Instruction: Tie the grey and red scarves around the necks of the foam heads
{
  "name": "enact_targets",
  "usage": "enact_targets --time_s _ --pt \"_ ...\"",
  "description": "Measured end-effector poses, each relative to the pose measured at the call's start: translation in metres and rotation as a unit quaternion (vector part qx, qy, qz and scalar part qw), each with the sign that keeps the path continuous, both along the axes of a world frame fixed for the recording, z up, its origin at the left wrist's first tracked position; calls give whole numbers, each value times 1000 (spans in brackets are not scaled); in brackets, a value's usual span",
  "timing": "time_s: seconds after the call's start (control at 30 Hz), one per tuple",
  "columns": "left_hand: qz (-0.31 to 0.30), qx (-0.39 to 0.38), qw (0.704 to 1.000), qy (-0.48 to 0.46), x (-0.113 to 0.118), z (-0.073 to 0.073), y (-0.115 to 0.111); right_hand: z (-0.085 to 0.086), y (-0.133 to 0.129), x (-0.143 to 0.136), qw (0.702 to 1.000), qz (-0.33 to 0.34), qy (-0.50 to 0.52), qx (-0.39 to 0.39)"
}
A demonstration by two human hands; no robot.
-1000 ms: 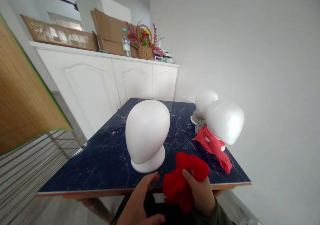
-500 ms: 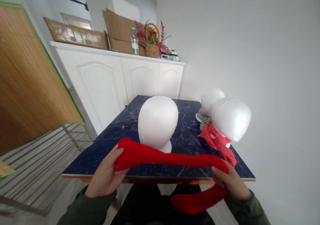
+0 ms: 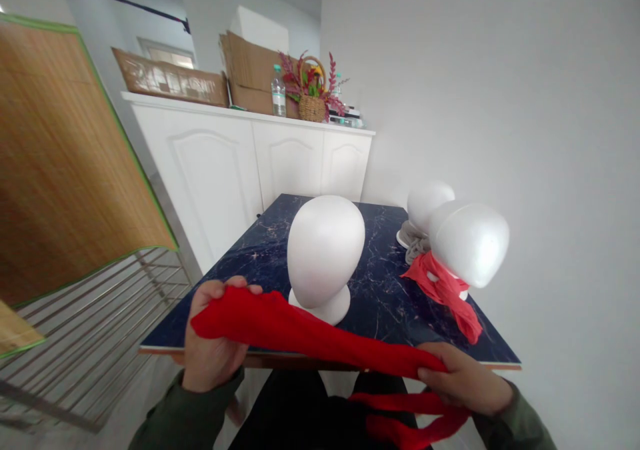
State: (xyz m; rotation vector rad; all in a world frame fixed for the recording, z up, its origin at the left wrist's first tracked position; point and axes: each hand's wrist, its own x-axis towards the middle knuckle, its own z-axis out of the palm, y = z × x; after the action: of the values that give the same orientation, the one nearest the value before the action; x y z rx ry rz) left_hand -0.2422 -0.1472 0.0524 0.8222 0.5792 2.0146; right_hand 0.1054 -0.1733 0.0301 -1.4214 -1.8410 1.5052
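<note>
A long red scarf [image 3: 305, 333] is stretched between both my hands above the near edge of a dark blue marble table [image 3: 250, 263]. My left hand [image 3: 213, 343] grips its left end; my right hand [image 3: 463, 380] pinches it near the other end, and the tail hangs below. Just behind the scarf stands a bare white foam head [image 3: 325, 253]. To the right, a second foam head [image 3: 470, 243] wears a coral scarf [image 3: 445, 293]. A third head [image 3: 429, 202] behind it has a grey scarf [image 3: 415, 247].
White cabinets [image 3: 260, 160] at the back carry cardboard boxes, a water bottle [image 3: 278, 90] and a flower basket [image 3: 313, 97]. A bamboo mat [image 3: 55, 170] and a metal rack [image 3: 85, 330] fill the left. A white wall runs close along the table's right side.
My hands went from bunching the scarf at the table edge to pulling it out long. My left hand has since slid further left and my right hand lower.
</note>
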Motion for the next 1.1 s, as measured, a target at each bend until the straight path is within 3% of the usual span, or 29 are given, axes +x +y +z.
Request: enact_targets --time_s 0.07,0.17,0.27,0.33,0.47,0.53,0.6,0.67,0.77,0.83,0.93,1.0,1.1 --pt "-101 -36 993 -39 2 5 -3 -9 2 -6 997 -27 41 -52" --pt "-203 -35 978 -20 6 5 -3 -13 2 -15 985 -109 125 -55" --pt "-346 -30 937 47 12 -6 -3 -2 0 -20 965 -183 184 -28" --pt "-408 -36 907 91 18 -17 -5 10 -1 -21 963 -190 193 -4" --pt "-356 27 888 289 41 -28 -9 34 0 -29 987 -85 139 11" --pt "-349 57 840 411 57 -26 -10 44 3 -37 995 -3 96 -5" --pt "-385 65 791 470 74 -23 -9 52 7 -45 996 71 61 1" --pt "-407 71 777 475 87 -22 -6 61 11 -49 990 126 34 46" --pt "-390 83 792 463 96 -25 2 73 13 -47 977 173 10 125" --pt "-373 82 796 470 99 -27 7 77 13 -41 975 194 9 110" --pt "-377 65 788 483 106 -30 11 75 12 -32 975 215 44 26" --pt "-425 30 779 460 108 -36 12 73 10 -26 975 204 84 18" --pt "-559 -43 753 345 94 -52 12 72 8 -12 978 138 139 65"
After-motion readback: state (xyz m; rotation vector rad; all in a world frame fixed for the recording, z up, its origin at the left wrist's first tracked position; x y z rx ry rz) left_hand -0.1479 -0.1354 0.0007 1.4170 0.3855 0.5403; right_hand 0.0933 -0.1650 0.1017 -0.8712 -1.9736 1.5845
